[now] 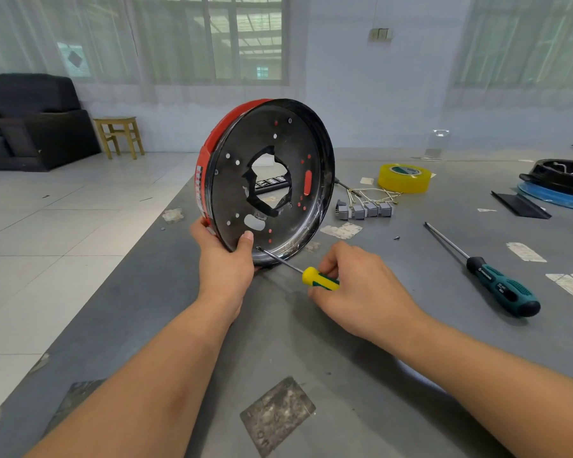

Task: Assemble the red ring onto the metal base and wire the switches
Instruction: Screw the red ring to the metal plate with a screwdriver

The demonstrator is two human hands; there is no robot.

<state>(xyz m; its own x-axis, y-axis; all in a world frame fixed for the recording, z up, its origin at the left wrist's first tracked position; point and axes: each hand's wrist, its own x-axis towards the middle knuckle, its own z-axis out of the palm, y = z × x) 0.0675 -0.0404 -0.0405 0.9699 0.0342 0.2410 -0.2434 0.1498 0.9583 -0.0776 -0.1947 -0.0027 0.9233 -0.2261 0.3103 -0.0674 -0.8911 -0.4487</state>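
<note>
Metal base (pixel 272 180): black disc stood on edge on the grey desk (pixel 311 342), lower rim touching the surface, flat face turned toward the camera, tilted back a little; jagged central opening and many small holes through the face.
Red ring (pixel 209 150): fitted on the far side of the disc, showing as a red band along the upper-left and left edge; red also visible through several holes and a slot.
Left hand (pixel 224 259): grip closed on the disc's lower-left rim, thumb pressed on the near face, fingers wrapped behind over the red band.
Right hand (pixel 358 289): grip closed on the handle of the small screwdriver (pixel 311 276), yellow and green, fingers curled around the rear of it.
Screwdriver tip: thin shaft angled up-left, tip set against the disc's face close to the lower rim, just beside the left thumb.
Switches (pixel 366 209): row of small grey blocks lying on the desk right of the disc, pale wires trailing behind them; apart from both hands.
Tape roll (pixel 404 177): yellow, lying flat beyond the switches.
Large screwdriver (pixel 497 279): dark green and black handle, long shaft, lying loose on the desk at the right, well apart from the right hand.
Loose screw (pixel 396 238): tiny dark piece on the desk between the switches and the large screwdriver; details too small to tell.
</note>
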